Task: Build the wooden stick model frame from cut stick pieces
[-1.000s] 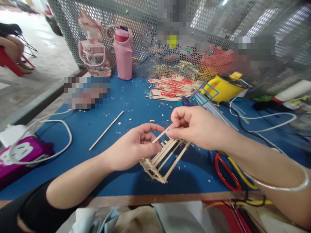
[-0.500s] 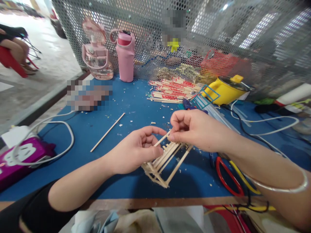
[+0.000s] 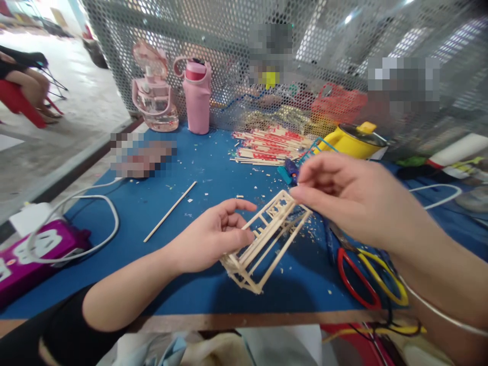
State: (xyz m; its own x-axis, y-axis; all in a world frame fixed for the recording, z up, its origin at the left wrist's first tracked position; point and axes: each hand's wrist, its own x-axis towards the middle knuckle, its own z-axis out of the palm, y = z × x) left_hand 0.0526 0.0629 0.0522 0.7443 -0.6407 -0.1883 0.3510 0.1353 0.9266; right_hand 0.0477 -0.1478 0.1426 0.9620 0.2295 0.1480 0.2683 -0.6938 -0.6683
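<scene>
My left hand (image 3: pixel 209 234) grips the near end of a small frame built from thin wooden sticks (image 3: pixel 267 237), its thumb and fingers closed around one side. The frame is tilted above the blue table, with crossbars between its long rails. My right hand (image 3: pixel 339 198) is at the frame's far end, thumb and forefinger pinched together; whether something small sits between them is hidden. One loose wooden stick (image 3: pixel 170 211) lies on the table left of my left hand. Scissors (image 3: pixel 358 277) with red and yellow handles lie below my right forearm.
Many red-marked sticks (image 3: pixel 272 145) lie at the back beside a yellow pot (image 3: pixel 346 145). A pink bottle (image 3: pixel 197 96) and a clear bottle (image 3: pixel 156 104) stand against the perforated metal panel (image 3: pixel 224 35). A purple box (image 3: pixel 46 249) and white cable (image 3: pixel 114 208) are at left.
My right hand has moved slightly up and to the right, off the frame's upper rail, uncovering the far end. My left hand keeps its hold on the frame.
</scene>
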